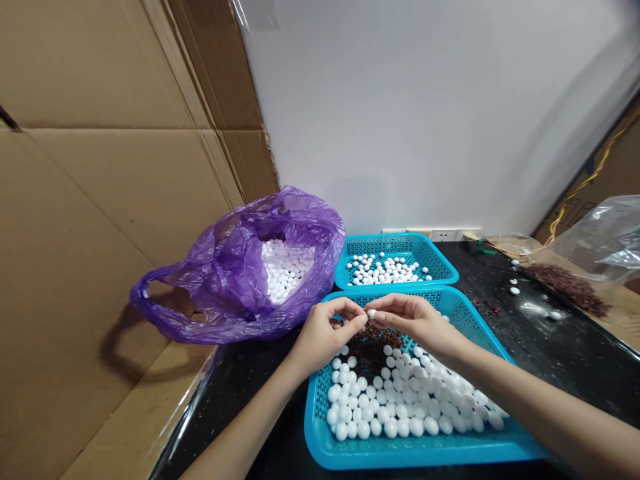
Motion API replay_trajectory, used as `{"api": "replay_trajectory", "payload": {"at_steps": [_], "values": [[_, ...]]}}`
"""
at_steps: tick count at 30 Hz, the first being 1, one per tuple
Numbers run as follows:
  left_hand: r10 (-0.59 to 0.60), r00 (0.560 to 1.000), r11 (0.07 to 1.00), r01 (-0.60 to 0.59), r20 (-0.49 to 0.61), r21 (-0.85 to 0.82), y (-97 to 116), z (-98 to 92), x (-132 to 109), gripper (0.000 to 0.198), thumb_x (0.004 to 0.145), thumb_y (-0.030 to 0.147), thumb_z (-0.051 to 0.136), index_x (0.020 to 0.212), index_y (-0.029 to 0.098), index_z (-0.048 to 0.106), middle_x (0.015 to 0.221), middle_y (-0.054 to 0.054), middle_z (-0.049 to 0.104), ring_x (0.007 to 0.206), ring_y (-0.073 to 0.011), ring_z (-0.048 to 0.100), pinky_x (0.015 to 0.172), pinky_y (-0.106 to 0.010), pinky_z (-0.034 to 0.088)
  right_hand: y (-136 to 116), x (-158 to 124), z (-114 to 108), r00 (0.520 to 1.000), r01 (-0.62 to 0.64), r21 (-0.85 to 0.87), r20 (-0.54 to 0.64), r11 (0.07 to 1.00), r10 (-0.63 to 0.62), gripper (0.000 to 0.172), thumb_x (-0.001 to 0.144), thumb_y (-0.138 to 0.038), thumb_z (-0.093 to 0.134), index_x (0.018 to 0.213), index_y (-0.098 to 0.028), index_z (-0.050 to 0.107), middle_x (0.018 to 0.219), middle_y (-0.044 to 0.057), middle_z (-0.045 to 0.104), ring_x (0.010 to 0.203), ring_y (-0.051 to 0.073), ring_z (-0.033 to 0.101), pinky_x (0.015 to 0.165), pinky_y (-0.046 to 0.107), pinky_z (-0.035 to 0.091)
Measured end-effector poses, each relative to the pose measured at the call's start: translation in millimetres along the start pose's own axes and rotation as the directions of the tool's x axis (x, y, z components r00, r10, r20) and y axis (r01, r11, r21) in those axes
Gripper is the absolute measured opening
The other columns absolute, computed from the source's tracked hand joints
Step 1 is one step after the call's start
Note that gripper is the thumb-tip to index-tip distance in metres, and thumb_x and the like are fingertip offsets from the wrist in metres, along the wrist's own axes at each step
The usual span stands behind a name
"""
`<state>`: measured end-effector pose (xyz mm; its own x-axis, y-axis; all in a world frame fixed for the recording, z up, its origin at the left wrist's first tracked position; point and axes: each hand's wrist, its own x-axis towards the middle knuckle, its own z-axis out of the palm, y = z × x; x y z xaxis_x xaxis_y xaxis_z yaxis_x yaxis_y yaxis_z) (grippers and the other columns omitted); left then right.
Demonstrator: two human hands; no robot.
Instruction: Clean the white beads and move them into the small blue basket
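Observation:
My left hand (327,331) and my right hand (416,321) meet over the near blue basket (320,440), fingertips pinched together on one small white ball (371,313). Under them the basket holds several white balls (400,400) and a heap of dark reddish-brown bits (370,347). Both hands hover above the basket's far half.
A second blue basket (440,257) with several white balls stands behind. A purple plastic bag (235,280) full of white balls lies to the left, against cardboard sheets (100,200). At right, a clear bag (600,240) and brown bits (565,283) lie on the black tabletop (550,347).

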<state>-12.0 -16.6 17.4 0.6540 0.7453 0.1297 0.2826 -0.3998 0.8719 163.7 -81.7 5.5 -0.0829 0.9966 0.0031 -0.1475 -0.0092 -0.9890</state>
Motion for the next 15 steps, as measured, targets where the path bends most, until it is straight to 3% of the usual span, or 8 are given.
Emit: {"api": "replay_trajectory", "payload": {"at_steps": [15], "values": [[0.027, 0.998, 0.997, -0.022, -0.062, 0.08, -1.2, 3.8, -2.1, 0.02, 0.081, 0.032, 0.055, 0.077, 0.016, 0.064, 0.074, -0.002, 0.065, 0.069, -0.0147, 0.058, 0.053, -0.021, 0.039, 13.5, 6.5, -1.6, 1.0, 0.011, 0.057, -0.016, 0.998, -0.01, 0.026, 0.074, -0.039, 0.07, 0.09, -0.019, 0.067, 0.081, 0.002, 0.066, 0.076, 0.013, 0.061, 0.079, 0.031, 0.046]]}}
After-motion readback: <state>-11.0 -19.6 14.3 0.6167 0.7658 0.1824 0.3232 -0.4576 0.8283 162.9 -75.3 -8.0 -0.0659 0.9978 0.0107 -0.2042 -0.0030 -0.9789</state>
